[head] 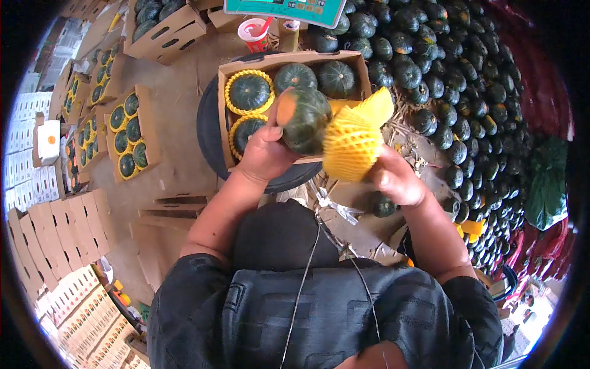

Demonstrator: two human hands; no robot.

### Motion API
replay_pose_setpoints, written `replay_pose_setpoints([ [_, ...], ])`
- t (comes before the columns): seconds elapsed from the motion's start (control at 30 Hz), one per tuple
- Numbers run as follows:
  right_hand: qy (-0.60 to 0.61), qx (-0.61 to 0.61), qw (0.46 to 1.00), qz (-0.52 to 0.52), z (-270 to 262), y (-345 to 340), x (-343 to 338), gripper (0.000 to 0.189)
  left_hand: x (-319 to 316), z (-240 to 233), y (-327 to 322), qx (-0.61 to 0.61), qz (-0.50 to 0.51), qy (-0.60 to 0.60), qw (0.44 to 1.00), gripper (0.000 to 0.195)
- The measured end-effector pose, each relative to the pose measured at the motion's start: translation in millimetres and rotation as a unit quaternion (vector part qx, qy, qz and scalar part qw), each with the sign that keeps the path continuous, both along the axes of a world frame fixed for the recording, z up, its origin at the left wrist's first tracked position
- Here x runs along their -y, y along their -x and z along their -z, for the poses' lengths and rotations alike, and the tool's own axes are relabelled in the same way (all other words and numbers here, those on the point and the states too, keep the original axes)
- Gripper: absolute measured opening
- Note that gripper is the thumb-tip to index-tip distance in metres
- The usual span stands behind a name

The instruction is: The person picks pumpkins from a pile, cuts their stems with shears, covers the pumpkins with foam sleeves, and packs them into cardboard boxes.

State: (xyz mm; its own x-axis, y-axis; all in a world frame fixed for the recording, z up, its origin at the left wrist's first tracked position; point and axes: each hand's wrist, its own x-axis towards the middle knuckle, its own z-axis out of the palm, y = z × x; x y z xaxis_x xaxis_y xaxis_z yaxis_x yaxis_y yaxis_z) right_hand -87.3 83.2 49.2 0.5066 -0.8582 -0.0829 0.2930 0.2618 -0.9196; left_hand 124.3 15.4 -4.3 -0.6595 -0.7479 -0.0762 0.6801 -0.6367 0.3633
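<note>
My left hand [266,156] grips a dark green kabocha squash [308,123] with an orange patch, above an open cardboard box [295,57]. In my right hand [400,179] is a yellow foam net sleeve [352,146], bunched up against the squash's right side. Inside the box, two squashes wear yellow nets, including the back-left squash [250,92]. Two bare ones, a middle squash [295,76] and a right squash [337,79], sit along the back. The held squash and sleeve hide much of the front right of the box.
A large heap of squashes [442,92] covers the right side. Filled cartons [154,159] stand on the floor at left, near stacked empty cartons [69,230]. Behind the box are a red cup [256,42] and a teal scale panel [295,11]. A loose squash [383,204] lies below my right hand.
</note>
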Motion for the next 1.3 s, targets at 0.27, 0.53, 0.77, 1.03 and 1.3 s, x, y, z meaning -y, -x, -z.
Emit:
replay_pose_setpoints([
  [0.27, 0.130, -0.377, 0.909, 0.121, -30, -40, 62, 0.042, 10, -19, 22, 0.320, -0.171, 0.253, 0.897, 0.072],
  [0.53, 0.112, -0.364, 0.908, 0.177, -13, -39, 77, 0.048, -1, -27, 3, 0.104, -0.038, 0.168, 0.979, 0.072],
  [0.77, 0.501, -0.440, 0.742, 0.074, -12, -58, 28, 0.041, 13, -35, -8, -0.047, -0.145, -0.078, 0.985, 0.063],
  [1.03, -0.125, 0.048, 0.908, 0.397, 21, -61, 59, 0.037, 7, -19, 10, 0.123, -0.125, -0.017, 0.984, 0.047],
  [1.3, -0.080, 0.008, 0.925, 0.372, 39, -53, 50, 0.026, 7, 4, 18, 0.220, -0.150, -0.016, 0.964, 0.039],
])
